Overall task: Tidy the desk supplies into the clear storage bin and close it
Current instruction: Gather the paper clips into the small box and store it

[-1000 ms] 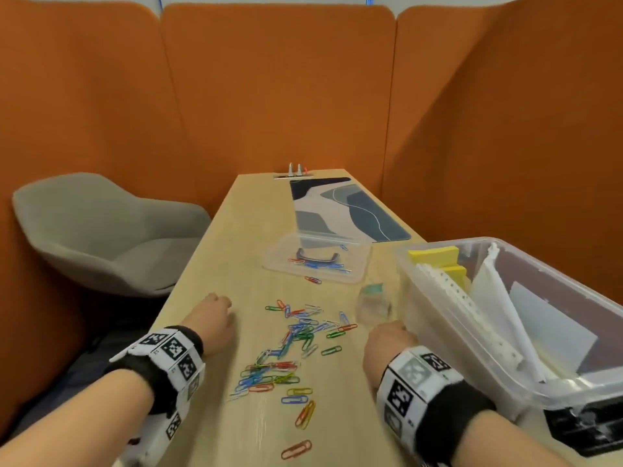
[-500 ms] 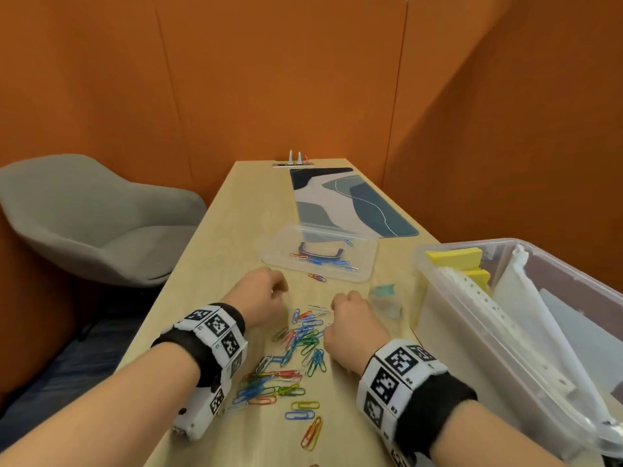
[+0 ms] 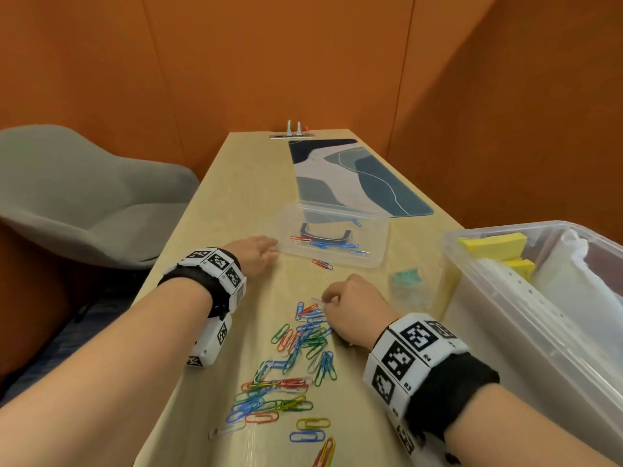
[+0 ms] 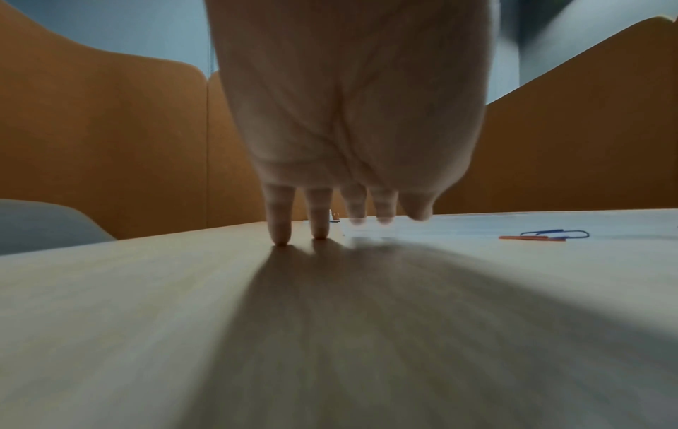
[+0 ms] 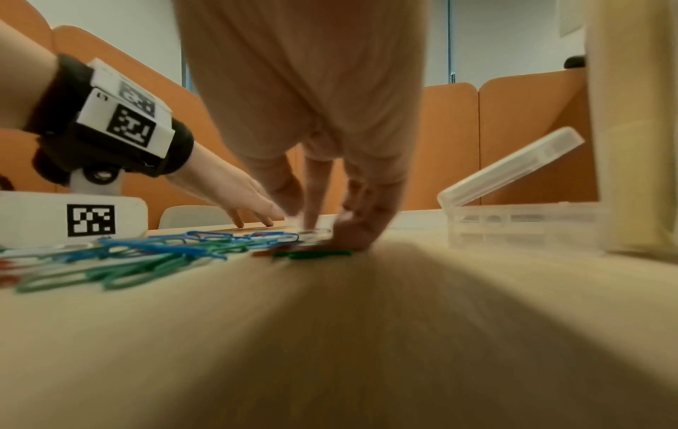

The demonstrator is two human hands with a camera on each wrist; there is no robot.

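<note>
Several coloured paper clips (image 3: 296, 348) (image 5: 146, 255) lie scattered on the wooden table (image 3: 219, 203). My right hand (image 3: 325, 303) (image 5: 315, 223) sits at the pile's far end with its fingers curled down. Its thumb and forefinger close on a pale clip while the other fingers press a green one. My left hand (image 3: 266, 251) (image 4: 348, 223) lies flat with straight fingers, their tips at the near left corner of the upturned clear lid (image 3: 377, 254). The lid holds a dark handle and a few clips. The clear storage bin (image 3: 499, 298) stands open on the right.
A small clear box (image 3: 406, 288) (image 5: 513, 220) with its flap up stands between my right hand and the bin. Two loose clips (image 3: 322, 263) (image 4: 550, 235) lie just before the lid. A patterned desk mat (image 3: 354, 173) lies beyond, with a grey chair (image 3: 84, 197) to the left.
My left hand has left the clip pile and moved forward to the lid's corner, its fingers now straight. My right hand has stayed on the pile's far end.
</note>
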